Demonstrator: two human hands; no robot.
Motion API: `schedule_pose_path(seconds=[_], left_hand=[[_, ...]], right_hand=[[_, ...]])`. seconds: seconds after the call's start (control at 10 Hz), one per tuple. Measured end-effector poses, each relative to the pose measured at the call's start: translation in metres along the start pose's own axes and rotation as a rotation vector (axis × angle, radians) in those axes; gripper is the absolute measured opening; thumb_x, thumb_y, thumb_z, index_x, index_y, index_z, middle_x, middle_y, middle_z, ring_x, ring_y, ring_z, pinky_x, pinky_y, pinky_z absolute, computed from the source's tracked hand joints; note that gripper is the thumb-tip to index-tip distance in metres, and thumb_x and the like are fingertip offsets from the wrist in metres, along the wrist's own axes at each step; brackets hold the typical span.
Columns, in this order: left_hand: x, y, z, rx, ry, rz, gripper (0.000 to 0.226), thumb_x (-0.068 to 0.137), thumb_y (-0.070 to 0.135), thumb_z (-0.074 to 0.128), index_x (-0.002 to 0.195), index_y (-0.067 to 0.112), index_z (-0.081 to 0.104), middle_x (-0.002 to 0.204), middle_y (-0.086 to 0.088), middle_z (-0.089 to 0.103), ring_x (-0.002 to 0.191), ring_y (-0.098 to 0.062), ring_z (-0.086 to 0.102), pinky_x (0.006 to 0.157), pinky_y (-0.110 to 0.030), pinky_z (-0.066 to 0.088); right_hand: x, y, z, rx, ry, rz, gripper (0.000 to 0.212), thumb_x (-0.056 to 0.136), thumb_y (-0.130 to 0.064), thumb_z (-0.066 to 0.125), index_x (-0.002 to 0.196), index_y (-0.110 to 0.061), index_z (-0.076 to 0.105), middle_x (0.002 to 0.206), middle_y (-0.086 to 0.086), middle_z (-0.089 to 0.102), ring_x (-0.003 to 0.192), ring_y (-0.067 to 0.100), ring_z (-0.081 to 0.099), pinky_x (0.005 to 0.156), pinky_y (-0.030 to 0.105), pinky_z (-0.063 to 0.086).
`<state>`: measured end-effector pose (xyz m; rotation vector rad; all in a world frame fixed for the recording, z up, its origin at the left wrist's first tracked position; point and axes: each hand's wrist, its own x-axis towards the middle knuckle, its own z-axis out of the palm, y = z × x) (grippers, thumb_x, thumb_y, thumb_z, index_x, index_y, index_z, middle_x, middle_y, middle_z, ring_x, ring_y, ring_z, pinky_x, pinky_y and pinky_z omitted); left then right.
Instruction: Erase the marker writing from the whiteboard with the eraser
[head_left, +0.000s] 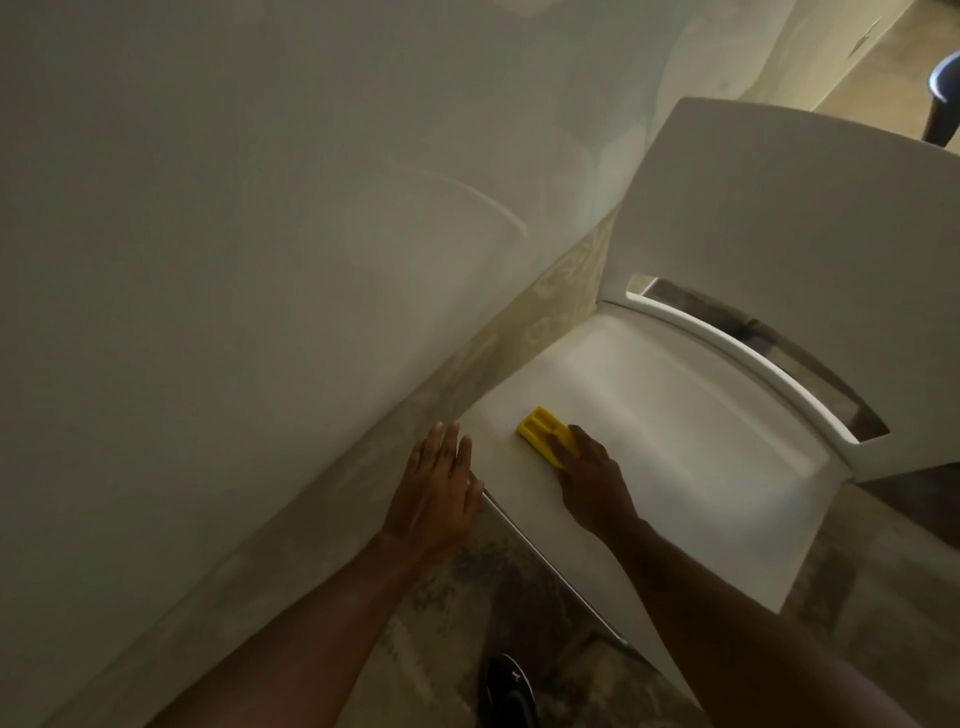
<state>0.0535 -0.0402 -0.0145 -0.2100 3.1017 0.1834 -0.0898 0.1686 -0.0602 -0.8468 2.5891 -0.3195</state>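
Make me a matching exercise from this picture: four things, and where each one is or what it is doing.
Things:
1. yellow eraser
2. left hand
3. right hand
4. black shoe

States:
a. on the floor at the bottom edge
b. lying on the white chair seat
c. open, fingers spread, at the seat's edge
d. resting on the eraser

Pairs: 1-b, 2-c, 3-d, 4-a

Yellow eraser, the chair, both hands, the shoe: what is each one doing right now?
yellow eraser: lying flat on the chair seat, partly under the right hand.
right hand: pressed on the eraser, fingers on top.
left hand: open, fingers spread, at the seat's left edge.
white chair: upright, next to the wall.
black shoe: on the floor, below the chair.
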Motion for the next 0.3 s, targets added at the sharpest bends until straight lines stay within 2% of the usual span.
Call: schedule_pose_path(seconds=[0.1, 0.3], left_hand=[[-0.008, 0.002, -0.002, 0.012, 0.048, -0.031, 0.063, 0.101, 0.038, 0.038, 0.144, -0.005, 0.054, 0.154, -0.028, 0.048, 0.143, -0.046, 0.045, 0.111, -0.059, 0.043], [-0.039, -0.008, -0.026, 0.056, 0.139, -0.124, 0.064, 0.099, 0.037, 0.043, 0.148, -0.004, 0.050, 0.158, -0.028, 0.042, 0.147, -0.045, 0.039, 0.116, -0.057, 0.036]], right_hand=[[0.002, 0.002, 0.001, -0.022, -0.041, -0.024, 0.064, 0.105, -0.033, 0.043, 0.159, -0.035, 0.008, 0.168, 0.009, 0.002, 0.151, 0.036, 0.015, 0.123, 0.049, 0.022], [-0.017, -0.048, -0.012, 0.053, 0.032, -0.066, 0.067, 0.104, -0.036, 0.048, 0.159, -0.032, 0.010, 0.168, 0.006, 0.002, 0.155, 0.030, 0.002, 0.126, 0.049, 0.010]])
